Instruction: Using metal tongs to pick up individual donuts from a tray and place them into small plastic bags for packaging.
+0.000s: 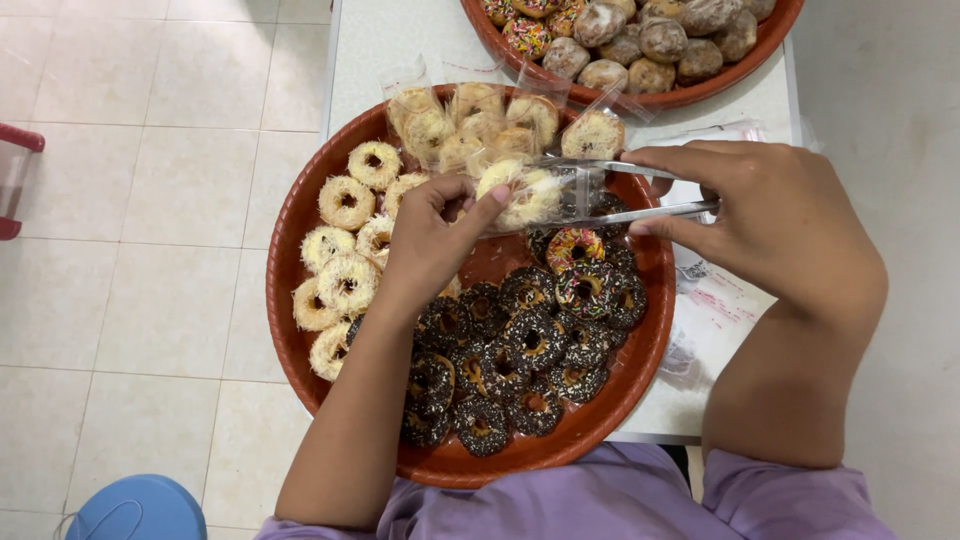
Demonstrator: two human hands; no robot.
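My left hand (435, 235) pinches a clear plastic bag (560, 185) holding a white-flaked donut (520, 195) above a round red-brown tray (285, 250). Metal tongs (650, 190) in my right hand (770, 215) reach into the bag's open end beside that donut. On the tray lie white-flaked donuts (345, 240) at the left, chocolate-sprinkled donuts (510, 360) at the front and right, and two with coloured sprinkles (575, 245). Several bagged donuts (475, 120) sit at the tray's far side.
A second red-brown tray (690, 98) at the top holds sugared and sprinkled donuts. Loose plastic bags (715, 300) lie on the white table (370, 50) to the right. Tiled floor is at the left, with a blue stool (140, 510) at the bottom left.
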